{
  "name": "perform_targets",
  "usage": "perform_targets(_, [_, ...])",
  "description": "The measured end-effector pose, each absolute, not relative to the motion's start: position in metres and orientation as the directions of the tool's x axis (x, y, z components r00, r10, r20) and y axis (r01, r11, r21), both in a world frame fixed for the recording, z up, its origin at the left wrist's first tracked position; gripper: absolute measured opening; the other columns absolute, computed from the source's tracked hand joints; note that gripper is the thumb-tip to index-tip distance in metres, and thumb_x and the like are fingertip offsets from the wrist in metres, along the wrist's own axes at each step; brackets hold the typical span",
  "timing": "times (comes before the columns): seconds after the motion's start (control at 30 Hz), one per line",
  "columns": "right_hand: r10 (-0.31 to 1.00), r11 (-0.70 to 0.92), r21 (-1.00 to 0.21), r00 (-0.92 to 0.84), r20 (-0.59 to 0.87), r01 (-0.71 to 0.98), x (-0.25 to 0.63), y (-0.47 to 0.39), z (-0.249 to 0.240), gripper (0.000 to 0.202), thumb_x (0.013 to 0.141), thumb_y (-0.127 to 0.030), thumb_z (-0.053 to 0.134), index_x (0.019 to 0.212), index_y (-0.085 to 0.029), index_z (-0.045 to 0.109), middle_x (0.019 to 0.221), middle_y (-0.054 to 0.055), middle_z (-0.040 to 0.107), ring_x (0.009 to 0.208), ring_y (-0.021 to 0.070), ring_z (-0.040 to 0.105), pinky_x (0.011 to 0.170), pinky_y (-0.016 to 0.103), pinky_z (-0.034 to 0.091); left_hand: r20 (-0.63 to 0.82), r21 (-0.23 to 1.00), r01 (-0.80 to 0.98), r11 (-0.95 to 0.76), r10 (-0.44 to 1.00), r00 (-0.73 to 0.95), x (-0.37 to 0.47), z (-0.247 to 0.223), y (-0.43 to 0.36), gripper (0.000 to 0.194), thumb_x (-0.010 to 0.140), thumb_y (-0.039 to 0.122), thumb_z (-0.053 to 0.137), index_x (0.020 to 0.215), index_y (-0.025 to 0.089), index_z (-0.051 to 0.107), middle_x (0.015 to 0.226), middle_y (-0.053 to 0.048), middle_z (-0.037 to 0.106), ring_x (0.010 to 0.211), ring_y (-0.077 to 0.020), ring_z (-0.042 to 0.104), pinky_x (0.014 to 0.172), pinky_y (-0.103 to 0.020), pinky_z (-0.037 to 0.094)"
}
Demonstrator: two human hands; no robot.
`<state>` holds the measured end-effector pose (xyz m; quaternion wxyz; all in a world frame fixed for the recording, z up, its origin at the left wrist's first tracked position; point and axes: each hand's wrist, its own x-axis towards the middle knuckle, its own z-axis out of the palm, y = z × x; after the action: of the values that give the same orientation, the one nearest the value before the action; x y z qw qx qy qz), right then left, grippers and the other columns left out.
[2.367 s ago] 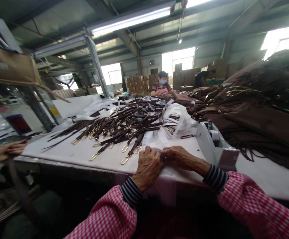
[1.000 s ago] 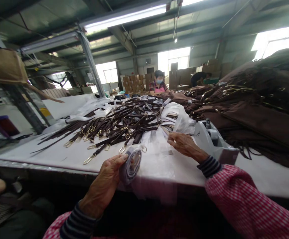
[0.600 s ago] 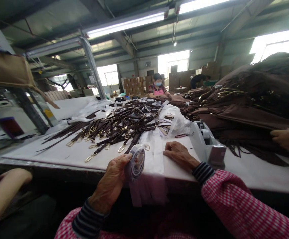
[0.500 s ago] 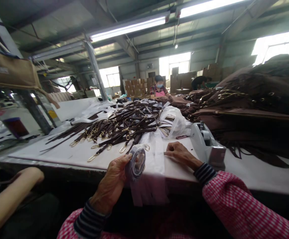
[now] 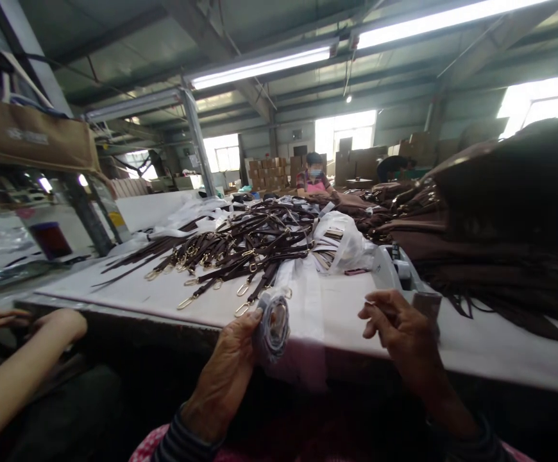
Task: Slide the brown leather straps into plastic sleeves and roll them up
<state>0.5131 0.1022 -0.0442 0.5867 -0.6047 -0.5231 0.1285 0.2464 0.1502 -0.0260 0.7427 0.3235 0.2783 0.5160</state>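
Gripped along its left side, the plastic-wrapped coil [image 5: 274, 326] is held on edge by the left hand [image 5: 226, 369], its fingers clamped on it right by the front edge of the desk [image 5: 344, 311], while the right hand [image 5: 404, 330] is held well apart, fingers curled, and whether anything is pinched there cannot be told. Room is offered by the stretch of desk between the hands, bounded behind by the strip-filled plastic bag [image 5: 349, 240]; leftward, brown straps [image 5: 240, 237] are heaped.
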Motion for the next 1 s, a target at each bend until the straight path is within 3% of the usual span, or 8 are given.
perform_targets(0.1, [0.867,0.256,-0.952,0.397,0.302,0.166,0.480,0.096,-0.066,0.038,0.088,-0.053,0.065,0.109,-0.022,0.066,0.085,0.009,0.076,0.057,0.0213,0.067,0.041,0.027,0.040,-0.077,0.793,-0.557,0.246,0.948,0.309,0.251,-0.033,0.150,0.022,0.085,0.024,0.079,0.101,0.010,0.076,0.101,-0.010,0.078,0.092,-0.0231,0.073,0.083,-0.032,0.061])
perform_targets(0.17, [0.892,0.229,-0.964,0.367,0.264,0.135,0.464,0.099,-0.078,0.036,0.089,-0.052,0.066,0.108,-0.022,0.069,0.089,0.010,0.077,0.063,0.0226,0.070,0.045,0.029,0.046,-0.075,0.803,-0.547,0.236,0.951,0.300,0.254,-0.039,0.154,0.024,0.085,0.026,0.079,0.102,0.010,0.076,0.101,-0.010,0.078,0.090,-0.0224,0.073,0.083,-0.032,0.060])
perform_targets(0.27, [0.896,0.223,-0.939,0.326,0.303,0.260,0.456,0.113,-0.087,0.025,0.088,-0.044,0.065,0.101,-0.023,0.071,0.091,0.008,0.078,0.076,0.0254,0.074,0.064,0.034,0.057,-0.085,0.791,-0.576,0.205,0.970,0.228,0.261,-0.046,0.162,0.023,0.086,0.026,0.078,0.102,0.010,0.077,0.102,-0.010,0.079,0.094,-0.0227,0.073,0.085,-0.031,0.060])
perform_targets(0.4, [0.923,0.232,-0.859,0.176,0.343,0.457,0.466,0.129,-0.081,0.020,0.092,-0.036,0.058,0.099,-0.022,0.071,0.093,0.006,0.076,0.081,0.0246,0.073,0.073,0.035,0.055,-0.108,0.771,-0.600,0.215,0.972,0.210,0.268,-0.047,0.169,0.023,0.088,0.024,0.073,0.104,0.008,0.078,0.105,-0.011,0.080,0.095,-0.0232,0.075,0.084,-0.030,0.060])
perform_targets(0.63, [0.939,0.247,-0.419,-0.108,0.327,0.874,0.467,0.141,-0.058,0.022,0.097,-0.019,0.055,0.116,-0.019,0.066,0.112,0.007,0.073,0.097,0.0219,0.070,0.088,0.032,0.048,-0.183,0.663,-0.691,0.286,0.958,0.221,0.261,-0.051,0.173,0.018,0.093,0.015,0.064,0.103,0.006,0.076,0.101,-0.011,0.081,0.091,-0.0201,0.076,0.089,-0.030,0.062])
perform_targets(0.77, [0.941,0.278,-0.223,-0.217,0.261,0.935,0.457,0.157,-0.052,0.018,0.104,-0.026,0.052,0.105,-0.019,0.069,0.105,0.007,0.072,0.097,0.0212,0.070,0.085,0.029,0.046,-0.173,0.641,-0.710,0.290,0.957,0.235,0.257,-0.057,0.176,0.020,0.094,0.014,0.062,0.108,0.006,0.074,0.103,-0.012,0.081,0.091,-0.0190,0.077,0.094,-0.031,0.061])
perform_targets(0.9, [0.941,0.287,-0.184,-0.241,0.239,0.940,0.446,0.164,-0.050,0.026,0.106,-0.035,0.050,0.096,-0.020,0.070,0.100,0.008,0.071,0.093,0.0213,0.069,0.077,0.028,0.043,-0.186,0.629,-0.715,0.304,0.953,0.241,0.255,-0.060,0.177,0.023,0.095,0.013,0.059,0.113,0.006,0.072,0.102,-0.012,0.081,0.091,-0.0189,0.077,0.095,-0.031,0.062])
perform_targets(1.0, [0.945,0.279,-0.158,-0.241,0.221,0.947,0.439,0.164,-0.054,0.020,0.102,-0.024,0.052,0.096,-0.017,0.070,0.102,0.012,0.070,0.090,0.0235,0.068,0.071,0.029,0.041,-0.188,0.630,-0.718,0.297,0.955,0.230,0.254,-0.059,0.177,0.027,0.096,0.013,0.058,0.119,0.006,0.071,0.101,-0.011,0.081,0.089,-0.0192,0.078,0.091,-0.031,0.063])
